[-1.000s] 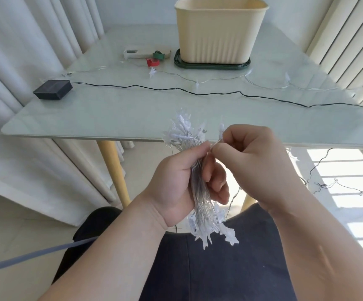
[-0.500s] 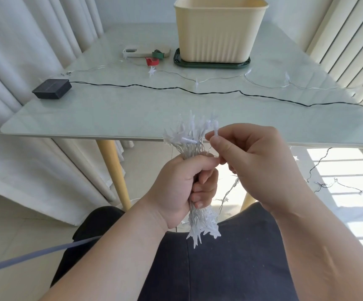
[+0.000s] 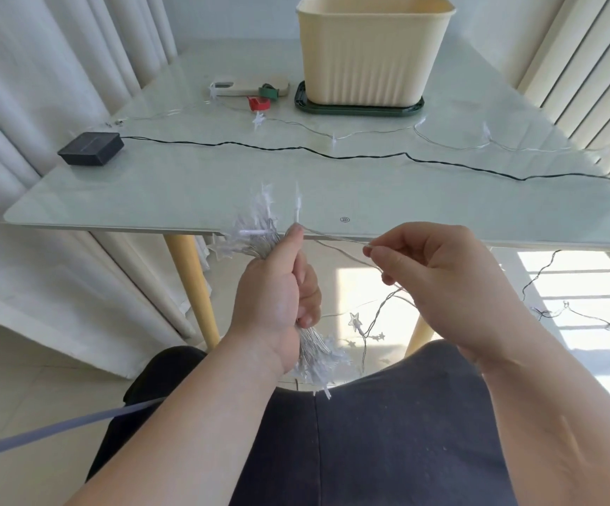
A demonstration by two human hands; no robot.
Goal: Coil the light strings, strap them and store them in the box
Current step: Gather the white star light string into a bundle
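- Over the lap, nearest the camera: left hand is gripping the coiled bundle of star lights upright in a fist. Its fingers are curling round the middle and the thumb is pressing at the top. Star tips are poking out above and below the fist.
- Just right of it: right hand is pinching the loose wire between thumb and forefinger, with the other fingers curling loosely. The wire is running nearly straight from the bundle's top to the pinch.
- Below the hands: the uncoiled tail is hanging toward the floor and looping off right.
- Step, as I am reading it: coiling, mid-turn, with plenty of string left out and no strap on.
- Next move is probably calling for the right hand to lay this length along the bundle while the left thumb traps it. Slack will need feeding gently, since the stars are likely to snag.
- On the table: a black cord is lying across it from a small black pack. A clear star string is lying just beyond.
- Farther back: a red strap roll and a green strap roll are sitting beside a pale flat case.
- Farthest: the cream box is standing on a dark green lid, well apart from the hands, its inside hidden.
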